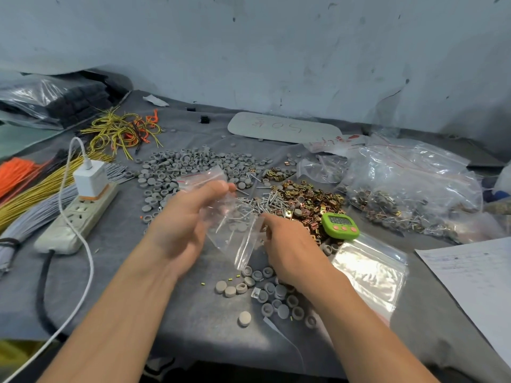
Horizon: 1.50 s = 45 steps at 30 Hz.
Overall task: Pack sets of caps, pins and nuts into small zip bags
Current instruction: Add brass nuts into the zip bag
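Left hand (pixel 188 217): grip closed, thumb and fingers pinching the top of a small clear zip bag (pixel 232 236), held just above the worktop (pixel 124 286). Right hand (pixel 290 247): fingertips at the bag's right edge, blurred, so I can't tell if that grip has hold of it. Bag hangs between both hands, in front of the pins (pixel 257 203). Caps pile (pixel 193 161) sits behind, nuts (pixel 309 197) to the right, loose caps (pixel 276 294) under the right wrist. Green timer (pixel 340 225) is beside the nuts, with a stack of empty bags (pixel 367 269) near it.
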Each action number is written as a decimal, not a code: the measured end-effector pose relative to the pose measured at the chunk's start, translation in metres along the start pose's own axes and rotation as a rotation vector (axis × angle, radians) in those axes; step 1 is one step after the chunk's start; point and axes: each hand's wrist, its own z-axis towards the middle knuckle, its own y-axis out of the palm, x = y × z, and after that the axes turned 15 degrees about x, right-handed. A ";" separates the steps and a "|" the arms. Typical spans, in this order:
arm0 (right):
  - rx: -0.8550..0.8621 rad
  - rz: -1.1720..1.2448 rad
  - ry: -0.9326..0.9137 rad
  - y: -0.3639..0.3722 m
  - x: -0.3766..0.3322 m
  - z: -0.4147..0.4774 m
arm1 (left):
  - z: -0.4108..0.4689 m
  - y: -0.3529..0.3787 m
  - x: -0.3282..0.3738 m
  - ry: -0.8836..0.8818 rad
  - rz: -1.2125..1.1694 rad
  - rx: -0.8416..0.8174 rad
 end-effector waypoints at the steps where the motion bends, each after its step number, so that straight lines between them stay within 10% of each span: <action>1: 0.022 0.052 0.021 0.000 0.000 0.001 | 0.000 0.001 0.000 0.008 -0.003 0.007; 9: 0.378 0.770 0.212 -0.018 -0.001 0.000 | -0.003 0.002 -0.029 0.843 1.180 0.202; 19: 0.357 0.705 0.092 -0.018 -0.007 -0.004 | -0.003 0.013 -0.039 0.619 0.942 0.068; 23: 0.529 0.770 0.310 -0.028 0.009 0.007 | 0.002 0.009 -0.037 0.565 0.762 0.100; 30: 0.236 -0.044 0.293 -0.022 0.033 0.015 | 0.010 0.001 -0.028 0.478 0.430 0.181; 39: 0.087 -0.334 0.226 -0.010 0.019 0.013 | 0.012 -0.003 -0.024 0.572 0.471 0.273; 45: 0.333 -0.133 0.226 -0.021 0.018 0.009 | 0.008 -0.006 -0.024 0.767 0.844 0.303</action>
